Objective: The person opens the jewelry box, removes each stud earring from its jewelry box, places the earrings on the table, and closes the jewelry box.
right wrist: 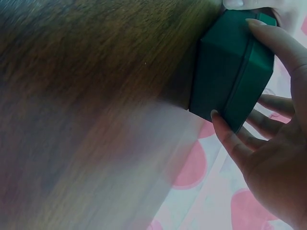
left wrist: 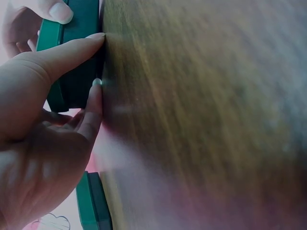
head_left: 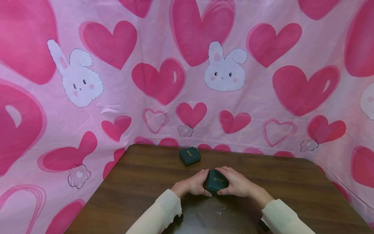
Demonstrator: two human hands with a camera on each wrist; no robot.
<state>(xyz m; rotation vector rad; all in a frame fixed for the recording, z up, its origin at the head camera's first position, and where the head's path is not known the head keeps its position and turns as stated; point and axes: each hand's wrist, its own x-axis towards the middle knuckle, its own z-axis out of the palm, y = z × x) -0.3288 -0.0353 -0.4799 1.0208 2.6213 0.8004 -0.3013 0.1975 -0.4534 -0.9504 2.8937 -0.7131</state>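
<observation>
Both hands hold a dark green jewelry box (head_left: pixel 217 182) with gold lettering on its top, low over the wooden table. My left hand (head_left: pixel 196 184) grips its left side, thumb at the front and fingers behind. In the left wrist view, that thumb (left wrist: pixel 79 50) lies across the box's lower part, its tip close to the tabletop. From the right, my right hand (head_left: pixel 238 184) grips the box too. The right wrist view shows its thumb and a finger near the seam between lid and base of the box (right wrist: pixel 225 67). The lid sits on the base.
A second green box (head_left: pixel 190 156) with gold lettering stands behind and to the left on the table (head_left: pixel 140 182). Two small silvery pieces (head_left: pixel 221 211) lie in front of the hands. A pink cloth (head_left: pixel 195 81) with hearts and rabbits hangs around the table.
</observation>
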